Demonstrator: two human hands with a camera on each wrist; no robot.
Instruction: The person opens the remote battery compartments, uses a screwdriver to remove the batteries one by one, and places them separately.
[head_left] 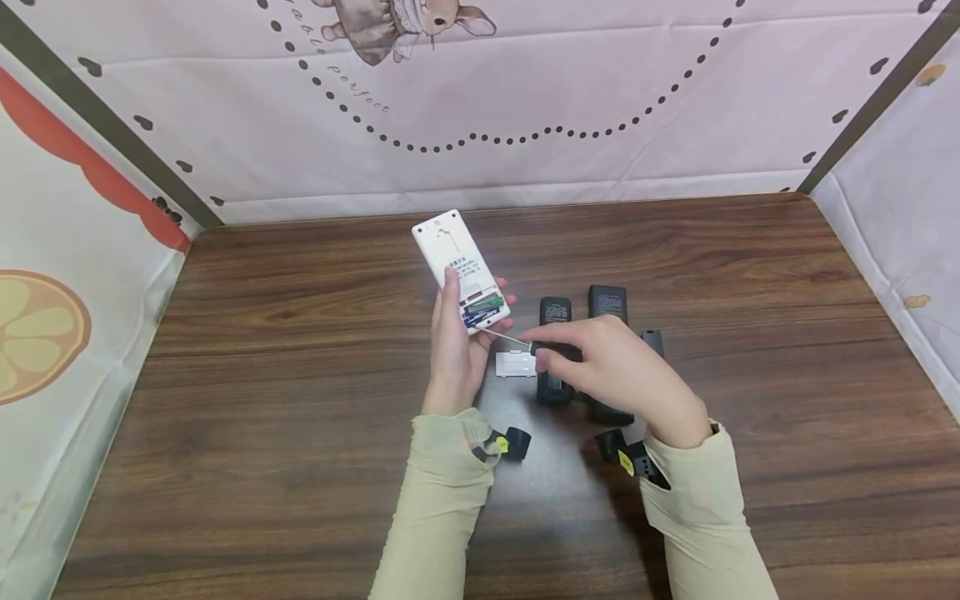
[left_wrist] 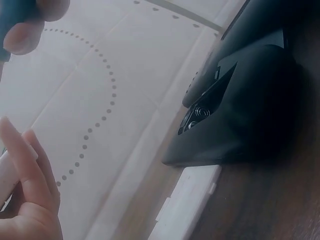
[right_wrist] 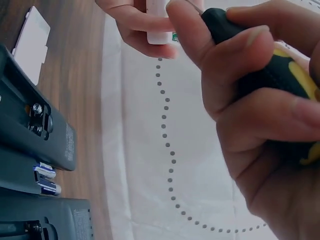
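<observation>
A white remote control [head_left: 450,242] lies back-up in my left hand [head_left: 453,358], which grips it along its sides. Its battery compartment is uncovered, showing a green battery [head_left: 489,303] and a blue one [head_left: 480,317]. My right hand [head_left: 611,358] grips a screwdriver with a black and yellow handle [right_wrist: 220,26]. The thin metal shaft [head_left: 504,336] reaches to the battery end of the remote; whether the tip touches a battery I cannot tell. Below the remote, the white battery cover [head_left: 515,364] lies on the table.
Black remotes lie under and beside my right hand: one on the left [head_left: 555,392], another in the middle [head_left: 607,304], a dark one partly hidden [head_left: 652,340]. An uncovered compartment shows springs [right_wrist: 36,109]. Blue-and-white batteries [right_wrist: 47,187] lie among them. A patterned cloth [head_left: 525,92] stands behind the table.
</observation>
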